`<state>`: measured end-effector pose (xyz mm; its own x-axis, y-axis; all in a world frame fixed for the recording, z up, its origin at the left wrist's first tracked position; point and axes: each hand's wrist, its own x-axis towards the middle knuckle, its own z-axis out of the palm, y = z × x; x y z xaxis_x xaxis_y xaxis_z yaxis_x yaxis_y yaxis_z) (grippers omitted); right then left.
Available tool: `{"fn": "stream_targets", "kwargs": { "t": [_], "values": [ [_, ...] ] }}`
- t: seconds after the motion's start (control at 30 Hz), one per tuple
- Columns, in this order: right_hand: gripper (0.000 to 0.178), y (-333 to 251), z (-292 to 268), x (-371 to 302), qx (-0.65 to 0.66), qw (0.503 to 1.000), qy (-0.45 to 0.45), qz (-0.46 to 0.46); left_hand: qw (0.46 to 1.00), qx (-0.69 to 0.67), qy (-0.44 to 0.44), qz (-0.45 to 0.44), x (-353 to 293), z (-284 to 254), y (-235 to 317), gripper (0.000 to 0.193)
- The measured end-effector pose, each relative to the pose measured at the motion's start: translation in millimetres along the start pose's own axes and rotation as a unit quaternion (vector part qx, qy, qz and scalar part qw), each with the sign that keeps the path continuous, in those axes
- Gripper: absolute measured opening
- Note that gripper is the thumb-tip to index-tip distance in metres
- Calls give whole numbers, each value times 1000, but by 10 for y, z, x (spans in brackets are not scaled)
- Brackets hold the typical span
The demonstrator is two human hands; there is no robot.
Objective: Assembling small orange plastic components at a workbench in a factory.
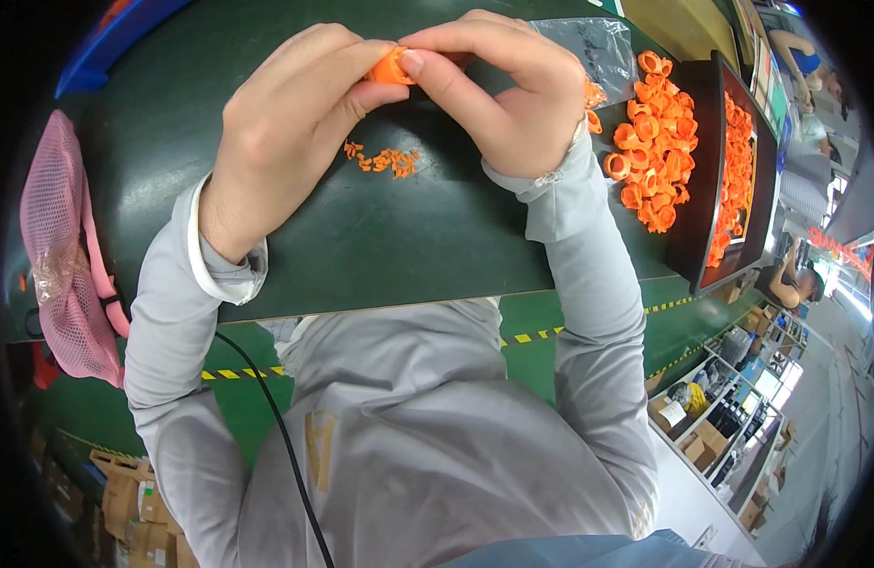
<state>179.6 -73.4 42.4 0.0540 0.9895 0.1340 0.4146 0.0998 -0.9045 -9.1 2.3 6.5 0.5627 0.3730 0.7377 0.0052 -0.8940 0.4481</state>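
Note:
Between the fingertips of both hands sits a small orange ring-shaped plastic part, raised over the dark green table. My left hand pinches it from the left, with thumb and fingers closed. My right hand grips its other side, the thumb pressed on its face. Below the hands lies a scatter of tiny orange plastic bits. To the right of my right wrist spreads a pile of similar orange ring-shaped parts. A clear plastic bag lies behind my right hand, partly covered by it.
A black tray of orange parts stands at the table's right edge. On the left hangs a pink mesh bag; a blue bin is at the far left. A black cable crosses my front. Other people are farther right.

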Motion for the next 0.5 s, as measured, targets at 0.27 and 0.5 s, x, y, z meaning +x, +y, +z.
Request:
{"fn": "stream_targets", "kwargs": {
  "t": [0.27,0.5],
  "values": [
    [11,186,-3,6,-170,968,14,-185,990,-76,-21,-116,-32,12,15,19],
    [11,220,59,-28,-76,989,5,-129,992,-52,-26,-111,-19,22,31,19]
  ]
}}
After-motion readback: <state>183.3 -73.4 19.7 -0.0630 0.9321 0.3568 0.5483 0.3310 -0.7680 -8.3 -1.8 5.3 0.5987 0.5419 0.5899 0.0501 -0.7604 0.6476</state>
